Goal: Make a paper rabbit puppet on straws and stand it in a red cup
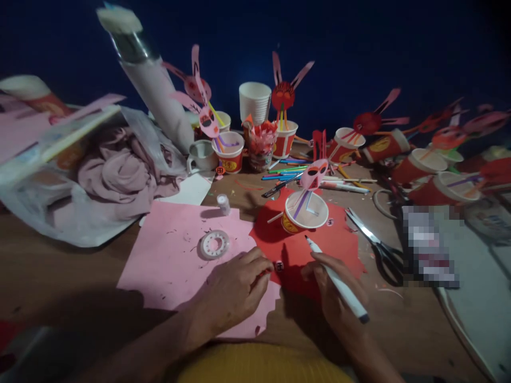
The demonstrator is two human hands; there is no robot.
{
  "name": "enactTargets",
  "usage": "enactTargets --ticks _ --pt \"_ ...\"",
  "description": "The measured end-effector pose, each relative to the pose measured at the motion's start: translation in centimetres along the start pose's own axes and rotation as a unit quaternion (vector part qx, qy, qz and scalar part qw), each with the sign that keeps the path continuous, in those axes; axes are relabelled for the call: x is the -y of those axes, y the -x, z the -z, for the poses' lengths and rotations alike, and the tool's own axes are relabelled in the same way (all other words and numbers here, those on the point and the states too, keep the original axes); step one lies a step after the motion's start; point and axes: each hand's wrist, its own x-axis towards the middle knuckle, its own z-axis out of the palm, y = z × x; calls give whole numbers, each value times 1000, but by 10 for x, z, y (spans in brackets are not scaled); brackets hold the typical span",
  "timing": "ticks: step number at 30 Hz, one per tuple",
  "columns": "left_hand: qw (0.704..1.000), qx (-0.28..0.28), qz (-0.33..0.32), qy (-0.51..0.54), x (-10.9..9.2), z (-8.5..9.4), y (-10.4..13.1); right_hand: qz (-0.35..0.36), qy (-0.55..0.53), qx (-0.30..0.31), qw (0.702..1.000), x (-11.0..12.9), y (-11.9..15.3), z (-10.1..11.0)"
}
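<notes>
My right hand [341,282] grips a white marker [343,292], uncapped, its dark tip pointing up and away from me. The fingers of my left hand [243,282] are pinched at the edge of a small red paper disc [279,266] with a black drawn mark. Beneath my left hand lies pink paper [159,250]. Red paper [339,250] spreads under the disc and in front of my right hand. On the red paper stands a paper cup [295,221] holding straws and a pink paper rabbit head [314,174]. A tape roll [214,244] rests on the pink paper.
Black-handled scissors [377,244] lie to the right. A small white-capped bottle [223,205] stands on the pink paper. Behind are several rabbit cups [227,151], stacked cups [254,101], colored pens [285,175] and a grey mug [202,155]. A plastic bag with cloth [120,170] sits left.
</notes>
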Motion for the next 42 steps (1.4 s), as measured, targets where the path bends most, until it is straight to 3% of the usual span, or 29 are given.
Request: enactTargets --ticks 5,8,10,13,16,21,30,37,42 --pt "997 -40 61 28 2 10 2 153 -21 53 987 6 4 7" --pt "999 -30 32 -28 -1 11 0 191 -1 80 978 16 3 14" --pt "997 -21 9 -75 -3 9 -5 203 13 60 977 18 4 18" --pt "992 -17 -8 -125 -5 4 -15 195 44 28 979 14 10 22" --pt "989 -13 -5 -144 -8 1 -22 181 70 47 980 5 20 27" --pt "995 -13 -2 -100 -15 0 -24 168 178 53 968 -12 27 38" --pt "997 -7 42 -64 -14 -4 -34 89 397 186 894 -16 2 60" --pt "997 -15 45 -62 -18 -3 -33 101 448 198 866 -13 -1 61" --pt "998 -18 45 -33 -18 -4 -33 99 448 184 869 -10 -2 64"
